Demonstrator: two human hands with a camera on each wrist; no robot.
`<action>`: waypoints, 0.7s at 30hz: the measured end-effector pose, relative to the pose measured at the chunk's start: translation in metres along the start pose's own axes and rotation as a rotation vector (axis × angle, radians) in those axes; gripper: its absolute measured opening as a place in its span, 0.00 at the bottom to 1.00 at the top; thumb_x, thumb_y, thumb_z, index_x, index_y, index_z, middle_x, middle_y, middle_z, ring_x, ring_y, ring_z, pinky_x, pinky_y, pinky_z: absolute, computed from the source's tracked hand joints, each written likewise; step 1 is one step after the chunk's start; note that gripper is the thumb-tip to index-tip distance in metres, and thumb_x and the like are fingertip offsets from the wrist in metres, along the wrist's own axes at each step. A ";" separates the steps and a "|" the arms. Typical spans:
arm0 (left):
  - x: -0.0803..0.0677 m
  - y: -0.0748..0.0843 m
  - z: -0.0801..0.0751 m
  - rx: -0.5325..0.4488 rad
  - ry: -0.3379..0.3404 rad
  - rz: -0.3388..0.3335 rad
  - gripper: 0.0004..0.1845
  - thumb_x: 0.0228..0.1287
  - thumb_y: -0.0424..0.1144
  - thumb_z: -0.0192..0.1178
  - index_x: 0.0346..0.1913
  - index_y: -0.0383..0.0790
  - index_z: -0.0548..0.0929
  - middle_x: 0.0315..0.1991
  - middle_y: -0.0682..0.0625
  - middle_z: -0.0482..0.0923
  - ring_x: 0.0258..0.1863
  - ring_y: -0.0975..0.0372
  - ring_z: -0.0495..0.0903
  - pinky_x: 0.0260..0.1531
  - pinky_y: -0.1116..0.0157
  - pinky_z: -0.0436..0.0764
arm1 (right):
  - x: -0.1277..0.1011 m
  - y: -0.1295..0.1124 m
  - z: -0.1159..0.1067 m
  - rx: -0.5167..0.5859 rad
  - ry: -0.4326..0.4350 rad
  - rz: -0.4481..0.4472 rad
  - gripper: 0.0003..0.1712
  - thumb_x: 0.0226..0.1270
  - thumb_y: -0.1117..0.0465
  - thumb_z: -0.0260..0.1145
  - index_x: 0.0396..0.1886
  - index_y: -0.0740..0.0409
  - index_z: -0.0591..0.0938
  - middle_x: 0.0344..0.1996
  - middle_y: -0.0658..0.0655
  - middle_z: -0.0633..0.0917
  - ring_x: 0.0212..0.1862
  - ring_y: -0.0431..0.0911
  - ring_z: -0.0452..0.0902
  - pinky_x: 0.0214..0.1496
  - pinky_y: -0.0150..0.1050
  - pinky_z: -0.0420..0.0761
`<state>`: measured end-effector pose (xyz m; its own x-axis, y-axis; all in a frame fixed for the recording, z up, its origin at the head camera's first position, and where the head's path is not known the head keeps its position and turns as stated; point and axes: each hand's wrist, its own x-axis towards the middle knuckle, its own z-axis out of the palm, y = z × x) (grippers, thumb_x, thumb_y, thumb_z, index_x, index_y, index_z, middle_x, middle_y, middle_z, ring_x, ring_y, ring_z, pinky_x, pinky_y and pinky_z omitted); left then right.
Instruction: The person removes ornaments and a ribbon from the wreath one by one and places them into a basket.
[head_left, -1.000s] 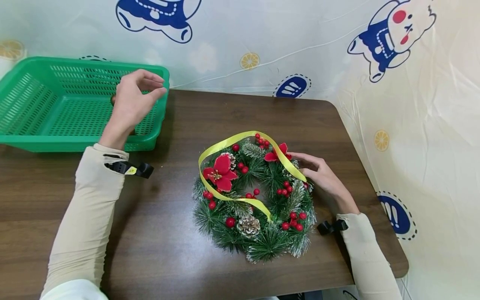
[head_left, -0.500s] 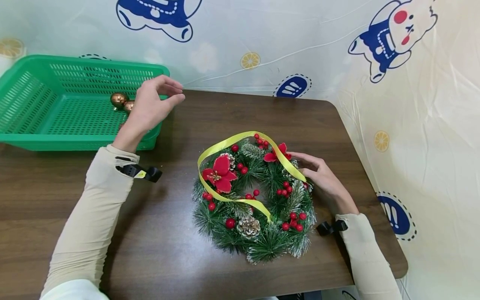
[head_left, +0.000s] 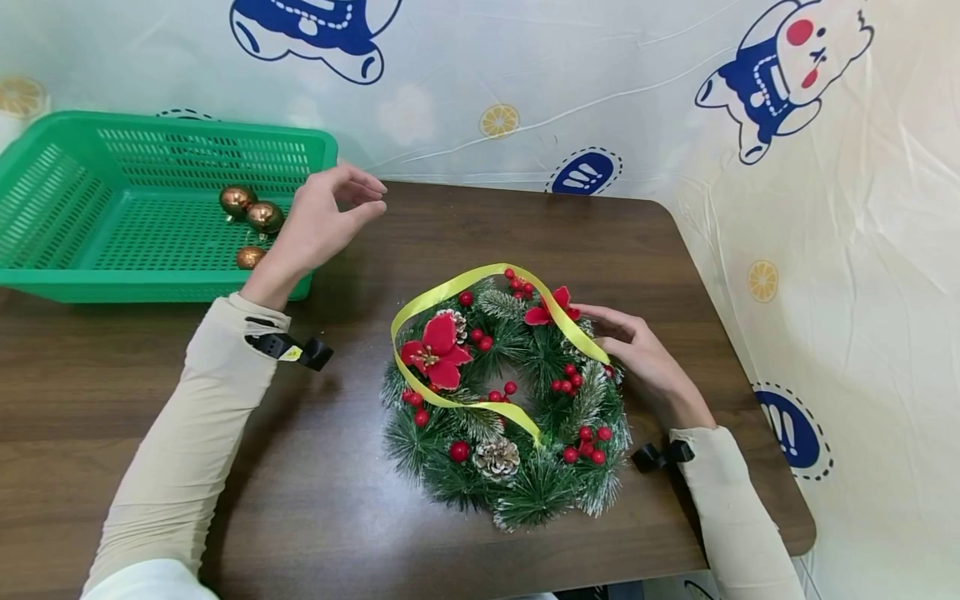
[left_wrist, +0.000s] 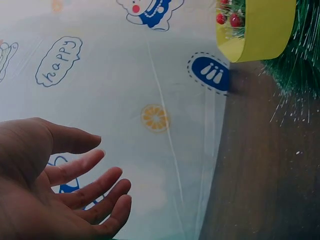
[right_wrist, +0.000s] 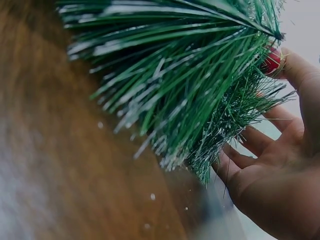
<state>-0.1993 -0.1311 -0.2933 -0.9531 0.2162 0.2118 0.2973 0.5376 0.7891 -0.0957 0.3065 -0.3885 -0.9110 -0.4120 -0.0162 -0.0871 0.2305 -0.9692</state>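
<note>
A green Christmas wreath (head_left: 540, 492) lies on the table, dressed with red berries, red poinsettias (head_left: 438, 354) and a frosted pine cone (head_left: 497, 459). A yellow ribbon (head_left: 444, 292) loops loosely over its upper left part. My right hand (head_left: 656, 367) grips the wreath's right edge; in the right wrist view its thumb is by a red berry (right_wrist: 271, 61) and its fingers are partly hidden by the needles. Bare of anything, my left hand (head_left: 326, 221) hovers at the right end of the green basket (head_left: 150, 279), fingers loosely bent, as the left wrist view confirms.
Inside the basket, near its right end, sit 3 copper baubles (head_left: 266, 217). The brown table (head_left: 360, 517) meets a patterned white sheet (head_left: 427, 125) at the back and right. The wreath occupies the table's right part.
My left hand has moved right from over the basket to past its right end, uncovering the baubles. The wreath has shifted very slightly left; my right hand stays at its edge.
</note>
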 end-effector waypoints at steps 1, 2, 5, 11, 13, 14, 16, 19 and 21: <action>0.000 0.000 0.002 0.001 -0.010 0.001 0.17 0.72 0.42 0.59 0.56 0.35 0.79 0.54 0.39 0.79 0.54 0.50 0.76 0.54 0.48 0.73 | 0.000 0.000 0.000 0.000 -0.004 -0.004 0.27 0.74 0.66 0.57 0.71 0.58 0.72 0.67 0.57 0.75 0.62 0.51 0.74 0.60 0.39 0.77; 0.000 0.000 0.003 0.000 -0.019 0.002 0.17 0.72 0.42 0.59 0.56 0.35 0.79 0.54 0.39 0.79 0.54 0.49 0.76 0.55 0.47 0.73 | 0.000 0.000 0.000 0.001 -0.007 -0.008 0.27 0.74 0.67 0.57 0.71 0.58 0.72 0.67 0.57 0.75 0.62 0.51 0.74 0.60 0.39 0.76; 0.002 -0.002 0.010 -0.001 -0.051 0.003 0.17 0.72 0.42 0.59 0.56 0.35 0.79 0.55 0.39 0.79 0.54 0.49 0.77 0.57 0.47 0.73 | 0.001 0.000 0.001 0.001 -0.013 -0.017 0.27 0.74 0.68 0.56 0.72 0.59 0.71 0.68 0.58 0.74 0.63 0.51 0.73 0.62 0.38 0.76; 0.005 -0.005 0.025 0.002 -0.144 0.006 0.16 0.72 0.41 0.59 0.57 0.37 0.78 0.55 0.41 0.80 0.55 0.50 0.77 0.56 0.48 0.75 | 0.002 -0.001 0.003 -0.016 0.020 -0.012 0.28 0.74 0.66 0.57 0.73 0.56 0.70 0.69 0.57 0.73 0.65 0.50 0.72 0.63 0.37 0.75; 0.006 -0.006 0.030 -0.002 -0.181 0.007 0.16 0.72 0.40 0.60 0.57 0.37 0.78 0.55 0.42 0.79 0.55 0.50 0.77 0.56 0.49 0.75 | 0.002 -0.001 0.002 -0.013 0.033 -0.007 0.28 0.74 0.66 0.57 0.72 0.55 0.70 0.69 0.58 0.73 0.64 0.50 0.73 0.61 0.36 0.76; 0.006 -0.006 0.032 -0.006 -0.199 0.009 0.16 0.72 0.40 0.60 0.58 0.37 0.78 0.55 0.42 0.79 0.56 0.51 0.77 0.56 0.49 0.75 | 0.002 -0.001 0.002 -0.013 0.038 -0.008 0.28 0.74 0.66 0.57 0.72 0.55 0.71 0.68 0.58 0.73 0.64 0.50 0.73 0.61 0.36 0.76; 0.005 -0.005 0.036 -0.007 -0.225 0.013 0.16 0.71 0.40 0.60 0.58 0.37 0.78 0.55 0.42 0.79 0.56 0.51 0.77 0.56 0.49 0.75 | 0.003 -0.002 0.001 -0.018 0.042 -0.011 0.28 0.74 0.66 0.57 0.72 0.56 0.70 0.68 0.59 0.73 0.63 0.49 0.73 0.60 0.36 0.77; 0.004 -0.005 0.038 -0.009 -0.248 0.011 0.16 0.71 0.39 0.60 0.58 0.37 0.78 0.56 0.42 0.79 0.56 0.51 0.76 0.58 0.48 0.74 | 0.007 -0.002 0.000 -0.054 0.043 -0.028 0.28 0.74 0.66 0.57 0.72 0.56 0.70 0.68 0.60 0.73 0.64 0.49 0.73 0.59 0.34 0.77; 0.003 -0.005 0.037 -0.008 -0.253 0.007 0.17 0.72 0.40 0.60 0.58 0.37 0.77 0.56 0.42 0.79 0.56 0.51 0.76 0.58 0.48 0.74 | 0.009 -0.003 0.000 -0.083 0.042 -0.039 0.27 0.75 0.66 0.58 0.72 0.56 0.70 0.68 0.59 0.73 0.64 0.49 0.73 0.60 0.34 0.77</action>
<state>-0.2019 -0.1030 -0.3181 -0.9062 0.4175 0.0666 0.3021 0.5292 0.7929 -0.1039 0.3019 -0.3859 -0.9221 -0.3855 0.0328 -0.1539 0.2877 -0.9453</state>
